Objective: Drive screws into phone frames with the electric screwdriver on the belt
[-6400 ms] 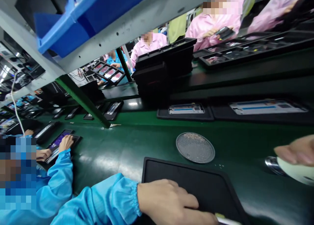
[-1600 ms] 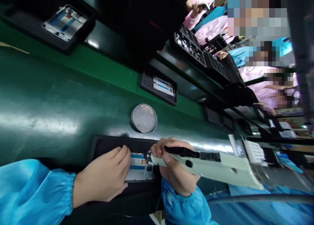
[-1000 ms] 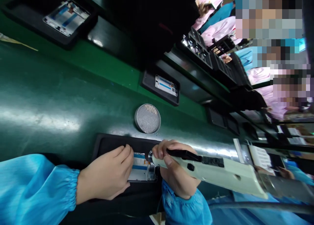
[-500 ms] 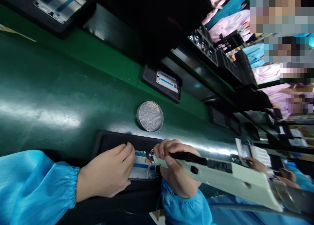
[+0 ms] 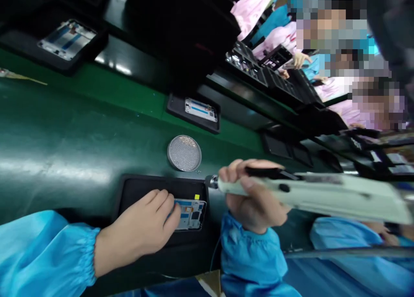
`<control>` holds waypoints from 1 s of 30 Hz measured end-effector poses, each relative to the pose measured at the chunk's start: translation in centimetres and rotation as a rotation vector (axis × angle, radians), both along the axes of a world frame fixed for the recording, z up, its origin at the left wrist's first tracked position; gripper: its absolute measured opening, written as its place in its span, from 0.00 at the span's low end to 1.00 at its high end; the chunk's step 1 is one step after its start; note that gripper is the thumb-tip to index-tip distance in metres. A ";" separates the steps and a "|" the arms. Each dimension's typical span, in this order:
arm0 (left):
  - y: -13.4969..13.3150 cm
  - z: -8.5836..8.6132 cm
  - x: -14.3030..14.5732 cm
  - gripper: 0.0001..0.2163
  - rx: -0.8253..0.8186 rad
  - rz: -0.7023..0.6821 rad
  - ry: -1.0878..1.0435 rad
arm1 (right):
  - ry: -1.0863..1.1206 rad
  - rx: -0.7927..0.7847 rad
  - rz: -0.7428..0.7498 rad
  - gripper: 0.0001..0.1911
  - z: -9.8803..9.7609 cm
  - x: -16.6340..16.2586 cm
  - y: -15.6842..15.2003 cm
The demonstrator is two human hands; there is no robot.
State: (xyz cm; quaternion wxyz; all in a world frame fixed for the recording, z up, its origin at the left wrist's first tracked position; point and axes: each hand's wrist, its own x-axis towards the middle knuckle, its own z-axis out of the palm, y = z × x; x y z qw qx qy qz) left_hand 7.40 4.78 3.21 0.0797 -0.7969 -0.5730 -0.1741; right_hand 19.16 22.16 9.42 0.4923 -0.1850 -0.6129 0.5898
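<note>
Looks like screw-driving: phone frame (image 5: 190, 216)'s partly covered by left hand (image 5: 142, 223) (grip hidden), driver (image 5: 330, 198)'s clamped in right hand (image 5: 259, 207), aiming probably needed.

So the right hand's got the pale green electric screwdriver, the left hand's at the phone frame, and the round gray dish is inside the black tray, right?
Not quite: the head view shows the round gray dish outside the black tray, on the green worktop. The right hand does have the electric screwdriver, and the left hand is at the phone frame.
</note>
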 end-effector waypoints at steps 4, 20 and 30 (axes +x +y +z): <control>-1.0 2.5 0.4 0.14 0.060 -0.166 0.030 | 0.108 -0.029 -0.173 0.09 2.8 0.9 2.8; -1.0 4.2 0.5 0.16 -0.085 -0.344 0.066 | 0.247 0.027 -0.240 0.08 3.6 2.7 4.6; -0.9 4.5 0.5 0.16 -0.118 -0.369 0.104 | 0.291 0.087 -0.238 0.09 3.5 2.9 5.0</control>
